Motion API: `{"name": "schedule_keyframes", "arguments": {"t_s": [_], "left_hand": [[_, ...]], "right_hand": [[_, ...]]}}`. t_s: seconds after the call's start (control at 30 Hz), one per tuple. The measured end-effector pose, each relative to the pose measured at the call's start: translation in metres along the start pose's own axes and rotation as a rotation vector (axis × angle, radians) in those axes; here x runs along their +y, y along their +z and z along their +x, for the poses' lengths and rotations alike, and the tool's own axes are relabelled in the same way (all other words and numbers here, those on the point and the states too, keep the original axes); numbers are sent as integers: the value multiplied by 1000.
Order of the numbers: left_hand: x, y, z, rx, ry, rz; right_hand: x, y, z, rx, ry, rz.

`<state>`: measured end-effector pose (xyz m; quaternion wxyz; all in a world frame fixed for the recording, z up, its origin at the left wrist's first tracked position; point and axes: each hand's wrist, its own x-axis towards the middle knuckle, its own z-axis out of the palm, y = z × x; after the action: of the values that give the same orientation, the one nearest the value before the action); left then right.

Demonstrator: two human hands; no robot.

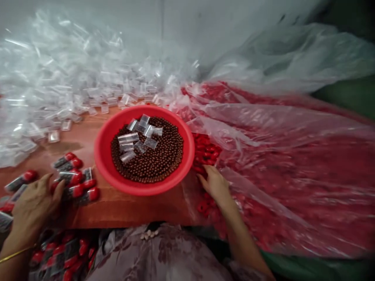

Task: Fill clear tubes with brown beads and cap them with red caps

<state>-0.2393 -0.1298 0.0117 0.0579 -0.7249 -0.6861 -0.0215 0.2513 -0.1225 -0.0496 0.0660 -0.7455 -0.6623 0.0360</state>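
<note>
At the left, my left hand [36,201] rests over a group of small clear tubes with red caps [72,177]; its thumb and forefinger are apart, and dark contents show inside the tubes. My right hand [216,184] reaches to the loose small red caps [206,150] spilling from a plastic bag, thumb and forefinger apart, other fingertips partly hidden. Between my hands stands a red basin [143,189] filled with small round brown beads [164,156]. Several clear empty tubes [143,123] lie on the beads.
A large heap of clear tubes [73,78] covers the back left of the orange-brown table [131,212]. The big clear bag [293,156] of red pieces fills the right side. More red-capped tubes [63,253] lie below the table's front edge, beside my lap.
</note>
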Motion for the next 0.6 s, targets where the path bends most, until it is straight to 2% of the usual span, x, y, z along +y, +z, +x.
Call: {"name": "schedule_keyframes", "arguments": {"t_s": [0.07, 0.13, 0.17, 0.23, 0.27, 0.33, 0.43, 0.5, 0.6], "left_hand": [[8, -11, 7, 85, -105, 26], [22, -22, 16, 229, -190, -2], [30, -28, 22, 289, -160, -33], [51, -39, 35, 342, 34, -78], [64, -45, 42, 329, 159, -81], [90, -55, 58, 198, 413, -63], [123, -60, 86, -36, 660, -37], [135, -55, 105, -126, 796, -26], [137, -38, 130, -220, 930, -51]], "right_hand": [[-4, -4, 1, 7, -44, -5], [-7, -4, 2, 34, -101, -37], [-8, -3, 2, 45, -124, -60], [-12, -1, 5, 52, -162, -97], [-13, 0, 7, 49, -177, -104], [-14, 1, 9, 48, -174, -93], [-11, 1, 8, 109, -78, -23], [-6, 2, 4, 183, -28, 75], [1, 5, -6, 229, 16, 240]]}}
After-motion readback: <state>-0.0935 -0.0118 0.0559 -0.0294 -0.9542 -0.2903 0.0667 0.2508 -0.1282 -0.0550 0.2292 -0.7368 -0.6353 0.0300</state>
